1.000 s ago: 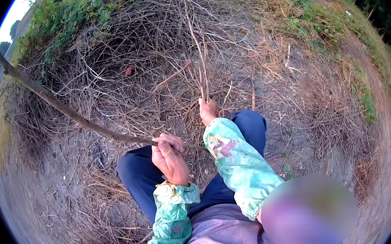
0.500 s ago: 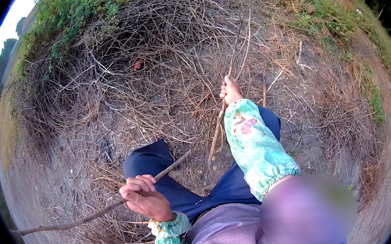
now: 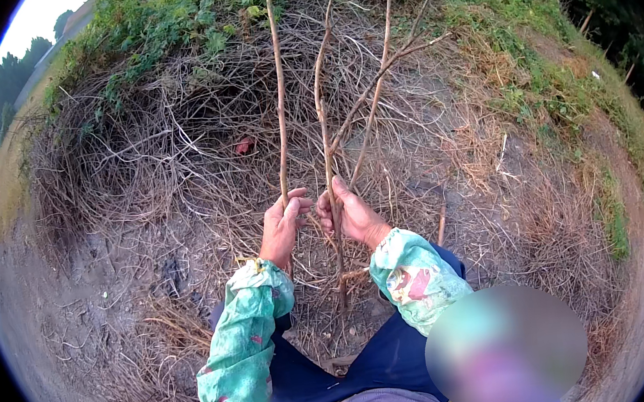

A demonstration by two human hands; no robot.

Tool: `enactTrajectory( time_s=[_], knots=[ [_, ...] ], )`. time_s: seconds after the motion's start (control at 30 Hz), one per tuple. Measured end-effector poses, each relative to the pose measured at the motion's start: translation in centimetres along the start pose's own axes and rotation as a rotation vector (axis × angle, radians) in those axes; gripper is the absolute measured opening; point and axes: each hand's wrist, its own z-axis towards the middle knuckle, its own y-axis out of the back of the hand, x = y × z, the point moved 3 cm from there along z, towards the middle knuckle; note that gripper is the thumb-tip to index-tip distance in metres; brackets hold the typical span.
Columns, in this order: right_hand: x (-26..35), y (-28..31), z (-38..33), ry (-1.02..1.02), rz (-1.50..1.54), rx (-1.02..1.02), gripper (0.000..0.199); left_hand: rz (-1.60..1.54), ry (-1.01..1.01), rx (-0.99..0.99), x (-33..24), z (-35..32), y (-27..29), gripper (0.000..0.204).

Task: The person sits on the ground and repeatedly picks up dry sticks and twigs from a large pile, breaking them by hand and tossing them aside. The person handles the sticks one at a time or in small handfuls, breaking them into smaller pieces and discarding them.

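Observation:
Upright in my left hand (image 3: 284, 224) is a long thin stick (image 3: 279, 96), gripped between thumb and fingers. Close beside it, my right hand (image 3: 349, 215) is closed around forked branches (image 3: 324, 134). Their stems spread upward from the hand, and one side branch splits again to the right. Below the right hand, the lower ends of the branches hang down between my knees. Both forearms wear green patterned sleeve covers. The two hands are nearly side by side in front of me, with a small gap between them.
Ahead lies a large heap of dry twigs (image 3: 232, 93), with green plants (image 3: 178, 28) growing over its far side. A small red thing (image 3: 244, 145) lies in the heap. More dry brush (image 3: 559, 215) is on the right, and dry stalks (image 3: 139, 401) are at the near left.
My left hand has swung forward and up toward the right hand, turning its stick from nearly level to upright. The right hand has moved left and lower, and its branches stand more upright.

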Motion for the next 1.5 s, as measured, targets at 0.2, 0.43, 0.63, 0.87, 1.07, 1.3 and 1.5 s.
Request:
enactTrajectory(
  time_s=[0.2, 0.43, 0.63, 0.87, 1.07, 1.3, 1.5],
  knots=[
    [1.8, 5.1, 6.6, 0.384, 0.007, -0.539, 0.04, 0.093, 0.09, 0.162, 7.4, 1.3, -3.0, 0.045],
    [-0.2, 3.2, 6.6, 0.257, 0.171, -0.334, 0.036, 0.649, -0.102, -0.045, 3.9, 1.8, -2.5, 0.032],
    [9.2, 3.5, 2.3, 0.691, -1.185, -0.675, 0.024, 0.701, -0.117, -0.065, 1.2, 3.8, 3.4, 0.017],
    [11.4, 2.7, -0.2, 0.876, -2.236, -0.531, 0.035, 0.612, 0.003, 0.118, 0.7, 3.5, 7.4, 0.023],
    [9.9, 5.5, -0.1, 0.678, -2.135, -0.283, 0.035, 0.757, -0.025, 0.035, 1.4, 3.6, 8.8, 0.024],
    [6.0, 4.7, 1.6, 0.47, -2.127, -0.444, 0.04, 0.907, -0.086, -0.1, 1.9, 3.7, 6.6, 0.03],
    [5.3, 5.2, 3.5, 0.309, -1.832, -0.673, 0.041, 0.935, -0.084, -0.179, 1.0, 4.7, 4.4, 0.026]
  ],
)
